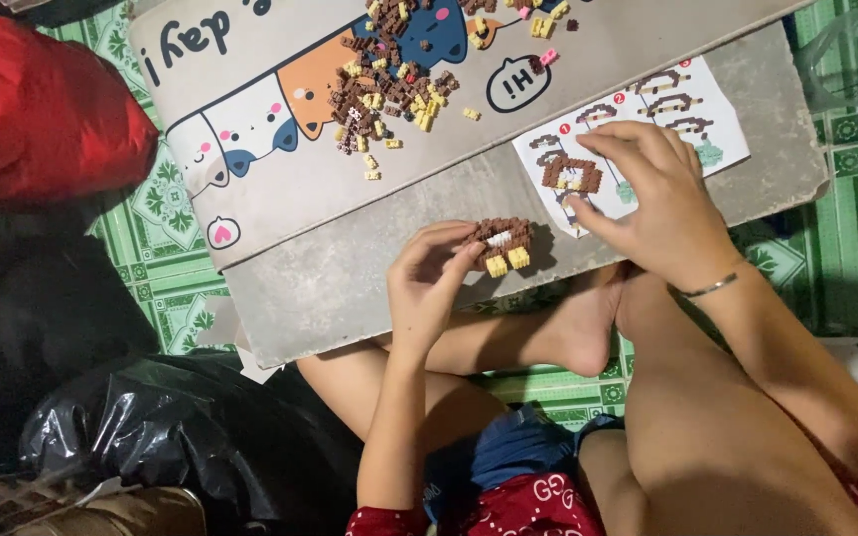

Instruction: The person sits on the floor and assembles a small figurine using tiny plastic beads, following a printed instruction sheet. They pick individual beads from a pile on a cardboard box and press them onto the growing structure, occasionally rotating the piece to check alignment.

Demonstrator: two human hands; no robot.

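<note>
The small brick model (501, 243), brown with a white patch and two yellow feet, sits on the grey board (369, 268), just below the lower left corner of the instruction sheet (692, 104). I take that sheet as my landmark for everything else.

My left hand (427, 283) is at the model's left side, fingers curled close together, with the thumb and forefinger tips pressing on its brown edge. It is a narrow pinch that steadies the model rather than lifts it; the feet look to rest on the board.

My right hand (652, 199) lies over the sheet itself, fingers spread and bent down. Its fingertips touch a flat brown assembly (570, 174) lying on the sheet's left part. I cannot tell whether it grips that piece or only presses on it, since the fingers hide the contact.

To do this step well, I judge I should keep the left pinch light and low on the model, so the stacked bricks do not split, and hold the flat piece level against the printed diagram while comparing.

Up and left of the sheet, a loose heap of brown and yellow bricks (394, 89) lies on a cartoon-printed mat (250, 119). Far left of the sheet is a red cushion (42, 109); below that, a black plastic bag (171, 427).
</note>
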